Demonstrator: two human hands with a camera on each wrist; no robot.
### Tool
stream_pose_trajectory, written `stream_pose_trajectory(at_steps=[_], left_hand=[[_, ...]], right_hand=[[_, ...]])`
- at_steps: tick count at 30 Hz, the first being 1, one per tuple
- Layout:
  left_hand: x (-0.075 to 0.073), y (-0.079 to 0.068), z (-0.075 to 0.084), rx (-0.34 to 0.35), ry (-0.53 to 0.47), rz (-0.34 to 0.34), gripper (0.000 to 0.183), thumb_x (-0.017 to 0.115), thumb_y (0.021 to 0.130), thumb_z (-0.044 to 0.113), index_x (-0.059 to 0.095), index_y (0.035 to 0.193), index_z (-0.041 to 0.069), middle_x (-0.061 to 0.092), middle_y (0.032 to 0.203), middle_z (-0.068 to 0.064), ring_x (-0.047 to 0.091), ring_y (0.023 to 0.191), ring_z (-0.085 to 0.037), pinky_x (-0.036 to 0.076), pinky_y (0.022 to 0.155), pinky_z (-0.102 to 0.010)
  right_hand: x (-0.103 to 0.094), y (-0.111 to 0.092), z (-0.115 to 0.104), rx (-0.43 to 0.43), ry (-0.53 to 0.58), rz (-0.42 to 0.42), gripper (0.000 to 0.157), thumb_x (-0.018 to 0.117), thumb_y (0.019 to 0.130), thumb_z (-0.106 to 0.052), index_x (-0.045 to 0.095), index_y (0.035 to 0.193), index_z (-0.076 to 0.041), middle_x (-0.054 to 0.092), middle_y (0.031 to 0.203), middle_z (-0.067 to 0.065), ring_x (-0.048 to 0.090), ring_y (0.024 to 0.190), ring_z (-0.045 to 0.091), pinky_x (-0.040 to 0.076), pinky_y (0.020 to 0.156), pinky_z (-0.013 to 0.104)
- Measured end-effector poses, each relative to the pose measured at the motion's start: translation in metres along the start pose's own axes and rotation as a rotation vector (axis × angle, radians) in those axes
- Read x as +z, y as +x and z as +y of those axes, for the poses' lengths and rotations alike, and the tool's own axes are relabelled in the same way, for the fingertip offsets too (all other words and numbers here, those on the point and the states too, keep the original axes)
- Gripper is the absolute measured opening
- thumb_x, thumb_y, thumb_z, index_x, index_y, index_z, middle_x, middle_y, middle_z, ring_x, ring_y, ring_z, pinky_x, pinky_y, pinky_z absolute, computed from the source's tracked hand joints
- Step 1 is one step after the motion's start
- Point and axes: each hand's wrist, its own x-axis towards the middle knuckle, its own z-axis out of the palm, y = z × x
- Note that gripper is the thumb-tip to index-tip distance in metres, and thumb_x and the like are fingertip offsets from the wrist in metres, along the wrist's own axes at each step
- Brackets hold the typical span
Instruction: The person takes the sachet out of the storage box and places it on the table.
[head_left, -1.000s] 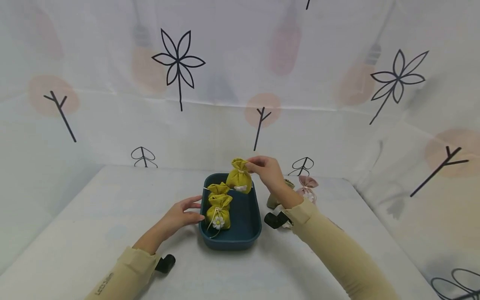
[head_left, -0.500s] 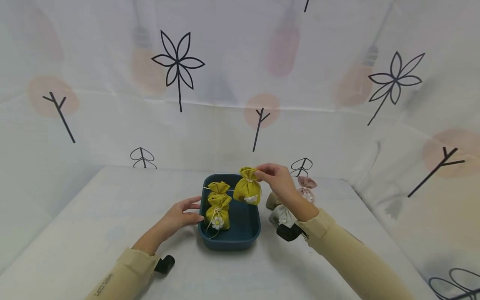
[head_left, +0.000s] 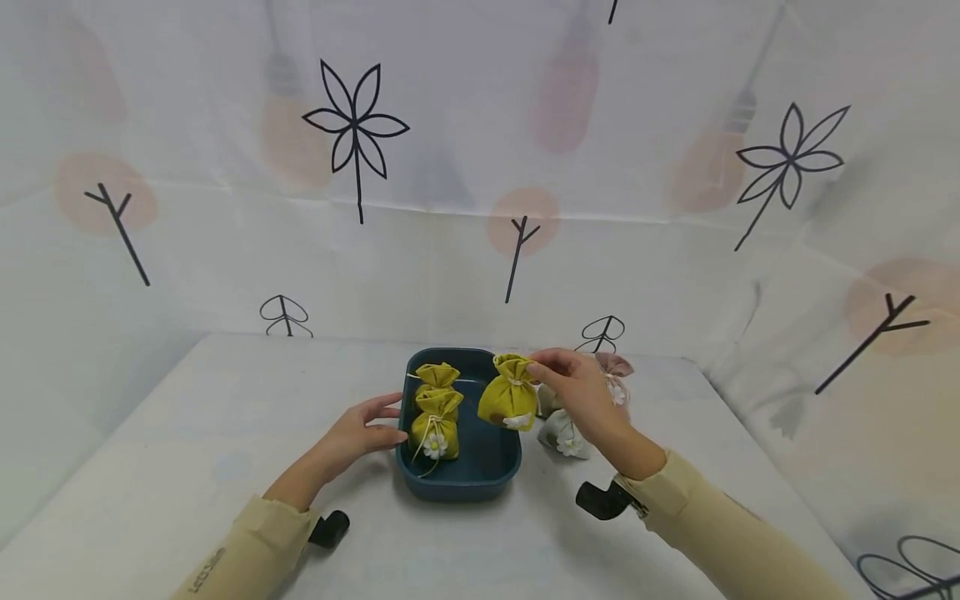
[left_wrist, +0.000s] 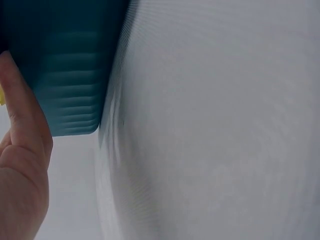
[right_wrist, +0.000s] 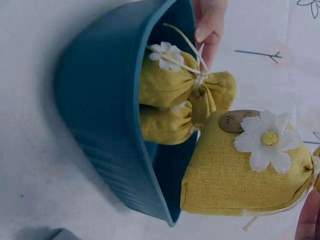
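Observation:
My right hand (head_left: 581,396) pinches the gathered neck of a yellow drawstring pouch (head_left: 510,402), held over the right side of a dark teal bin (head_left: 461,493). In the right wrist view the held pouch (right_wrist: 245,185) shows a white flower and a brown oval tag. Two more yellow pouches (head_left: 437,425) sit inside the bin along its left side, one behind the other. My left hand (head_left: 352,437) touches the bin's left side with its fingers and thumb extended; the left wrist view shows it against the bin's outer wall (left_wrist: 75,75).
Right of the bin, partly behind my right hand, are a grey pouch (head_left: 564,437) with a white flower and a pink pouch (head_left: 615,371). A brownish pouch (head_left: 547,400) is mostly hidden there. All stand on a white-covered table (head_left: 300,383) before a printed cloth backdrop.
My right hand has moved right and towards me with the yellow pouch, from the bin's back edge to its right side. The left hand and bin stay in place.

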Motion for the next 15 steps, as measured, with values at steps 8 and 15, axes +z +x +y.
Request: stream_pose_trajectory(at_steps=[8, 15], left_hand=[[-0.001, 0.0, 0.0, 0.0, 0.005, 0.0, 0.07, 0.075, 0.08, 0.02, 0.04, 0.141, 0.014, 0.049, 0.13, -0.014, 0.059, 0.102, -0.022, 0.05, 0.085, -0.038], [0.001, -0.001, 0.0, 0.003, 0.008, 0.002, 0.069, 0.074, 0.081, 0.018, 0.041, 0.141, 0.014, 0.049, 0.129, -0.013, 0.058, 0.103, -0.022, 0.05, 0.085, -0.038]], right_hand=[[-0.009, -0.017, 0.009, -0.012, -0.017, 0.05, 0.022, 0.063, 0.089, -0.011, 0.063, 0.104, 0.006, 0.061, 0.099, 0.011, 0.057, 0.085, 0.017, 0.051, 0.075, 0.02], [-0.021, -0.038, 0.018, -0.095, -0.046, 0.052, 0.018, 0.061, 0.089, -0.006, 0.063, 0.101, 0.008, 0.059, 0.096, 0.013, 0.057, 0.081, 0.015, 0.052, 0.075, 0.023]])
